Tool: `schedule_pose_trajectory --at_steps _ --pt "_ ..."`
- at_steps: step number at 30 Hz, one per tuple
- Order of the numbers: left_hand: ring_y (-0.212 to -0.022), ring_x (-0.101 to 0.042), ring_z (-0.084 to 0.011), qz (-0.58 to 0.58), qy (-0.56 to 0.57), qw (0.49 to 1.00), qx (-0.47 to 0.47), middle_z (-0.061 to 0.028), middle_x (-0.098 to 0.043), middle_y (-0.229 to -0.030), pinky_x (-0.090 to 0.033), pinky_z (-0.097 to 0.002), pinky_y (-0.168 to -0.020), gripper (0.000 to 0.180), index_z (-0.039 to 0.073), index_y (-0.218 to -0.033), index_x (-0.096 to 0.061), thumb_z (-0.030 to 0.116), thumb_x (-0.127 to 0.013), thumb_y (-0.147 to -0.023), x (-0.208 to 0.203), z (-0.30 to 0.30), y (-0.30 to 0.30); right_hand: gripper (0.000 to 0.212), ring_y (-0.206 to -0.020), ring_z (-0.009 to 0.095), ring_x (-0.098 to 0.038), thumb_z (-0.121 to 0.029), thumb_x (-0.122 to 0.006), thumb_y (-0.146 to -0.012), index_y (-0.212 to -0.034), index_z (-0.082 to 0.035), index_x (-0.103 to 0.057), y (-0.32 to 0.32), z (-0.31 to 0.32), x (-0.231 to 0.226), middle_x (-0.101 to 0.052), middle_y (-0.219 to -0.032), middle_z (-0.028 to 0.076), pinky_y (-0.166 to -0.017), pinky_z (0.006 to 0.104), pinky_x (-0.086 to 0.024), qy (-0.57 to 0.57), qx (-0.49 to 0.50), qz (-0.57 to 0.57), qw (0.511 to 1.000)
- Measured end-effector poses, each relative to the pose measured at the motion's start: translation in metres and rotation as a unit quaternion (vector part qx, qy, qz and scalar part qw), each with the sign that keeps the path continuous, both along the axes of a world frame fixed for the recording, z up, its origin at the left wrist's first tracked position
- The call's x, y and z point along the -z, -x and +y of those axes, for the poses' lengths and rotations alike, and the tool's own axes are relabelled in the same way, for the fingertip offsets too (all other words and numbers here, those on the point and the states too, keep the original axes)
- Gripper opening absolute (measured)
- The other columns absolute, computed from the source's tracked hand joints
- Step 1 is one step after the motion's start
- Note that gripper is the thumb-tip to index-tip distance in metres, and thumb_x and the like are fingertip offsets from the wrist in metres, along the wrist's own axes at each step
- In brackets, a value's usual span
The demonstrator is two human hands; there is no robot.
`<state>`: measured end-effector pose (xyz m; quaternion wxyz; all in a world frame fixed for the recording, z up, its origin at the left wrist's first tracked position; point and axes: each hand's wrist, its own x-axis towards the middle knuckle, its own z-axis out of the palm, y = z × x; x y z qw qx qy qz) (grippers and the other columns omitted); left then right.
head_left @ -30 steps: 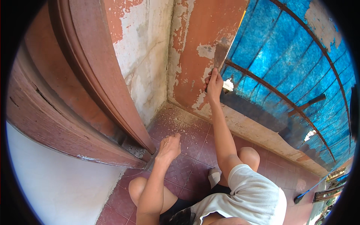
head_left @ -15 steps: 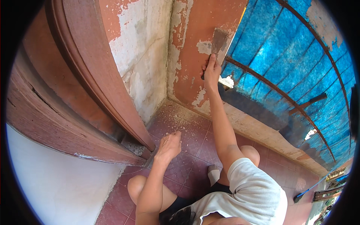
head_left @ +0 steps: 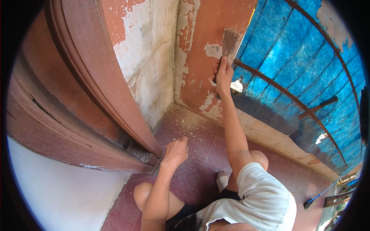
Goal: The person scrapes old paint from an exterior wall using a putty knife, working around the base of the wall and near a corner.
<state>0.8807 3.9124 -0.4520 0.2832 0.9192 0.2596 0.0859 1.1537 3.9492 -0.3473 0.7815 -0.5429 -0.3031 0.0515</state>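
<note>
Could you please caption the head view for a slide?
Right hand presses a scraper to the peeling red wall; left hand rests on the tiled floor.

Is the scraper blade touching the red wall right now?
Touching. The head view shows the right hand holding the scraper with its blade lying flat on the red wall, no gap showing along the edge.

no packages, no labels, no signs, no screens anywhere in view

The right hand [head_left: 223,75] has pushed the scraper [head_left: 230,41] farther up the peeling red wall [head_left: 200,46], arm now stretched.
</note>
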Motion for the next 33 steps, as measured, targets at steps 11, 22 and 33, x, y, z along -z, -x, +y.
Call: schedule_pose_trajectory --at_steps 11,22,33 --pt "-0.088 -0.060 -0.0410 -0.020 0.032 0.999 0.018 -0.0216 -0.062 -0.087 -0.046 -0.0479 -0.077 0.013 0.000 -0.091 -0.053 0.010 -0.058 -0.083 -0.005 0.001 0.001 0.044 -0.039 0.008 -0.041 -0.046 -0.043 -0.098 -0.081 -0.005 -0.050 0.004 -0.005 -0.006 -0.043 -0.054 0.000 -0.037 0.0236 -0.033 -0.012 -0.023 -0.013 1.000" --pt "-0.087 -0.059 -0.0412 -0.018 0.013 1.000 0.011 -0.0219 -0.062 -0.088 -0.045 -0.0487 -0.075 0.013 0.001 -0.090 -0.053 0.010 -0.059 -0.082 0.001 -0.001 0.004 0.045 -0.038 0.009 -0.041 -0.043 -0.042 -0.099 -0.079 -0.004 -0.049 0.013 -0.008 0.000 -0.042 -0.053 0.000 -0.036 0.0239 -0.031 0.013 -0.008 -0.036 0.999" --pt "-0.088 -0.060 -0.0403 -0.017 0.006 1.000 0.017 -0.0212 -0.062 -0.089 -0.046 -0.0475 -0.075 0.015 0.001 -0.091 -0.053 0.010 -0.059 -0.082 0.003 -0.002 -0.001 0.045 -0.039 0.008 -0.042 -0.043 -0.044 -0.098 -0.078 -0.003 -0.050 -0.001 -0.004 0.003 -0.044 -0.053 -0.001 -0.036 0.0230 -0.032 0.053 0.025 -0.042 0.997"
